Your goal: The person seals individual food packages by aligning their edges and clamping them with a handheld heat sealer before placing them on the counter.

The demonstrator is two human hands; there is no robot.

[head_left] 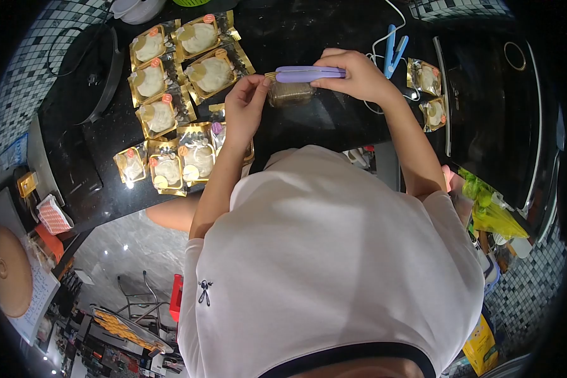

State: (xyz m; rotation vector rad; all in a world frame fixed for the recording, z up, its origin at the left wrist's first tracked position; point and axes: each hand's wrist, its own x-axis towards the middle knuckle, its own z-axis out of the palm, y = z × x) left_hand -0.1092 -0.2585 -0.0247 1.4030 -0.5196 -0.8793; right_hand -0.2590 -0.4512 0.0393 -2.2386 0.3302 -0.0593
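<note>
A purple clamp-like tool (pixel 302 75) lies across the top edge of a clear packet (pixel 291 94) on the black counter. My right hand (pixel 356 74) is closed around the tool's right end. At the packet's upper left corner, my left hand (pixel 246 104) pinches the gold edge between thumb and fingers. Left of my hands, several gold-edged packets with round pale items, such as this one (pixel 210 74), lie in rows. My left forearm partly covers the packets nearest to it.
A blue tool (pixel 394 51) with a white cord lies right of my right hand. Two small packets (pixel 429 79) sit beside a dark glass-topped appliance (pixel 491 94). A round dark pan or plate (pixel 79 75) stands at the left.
</note>
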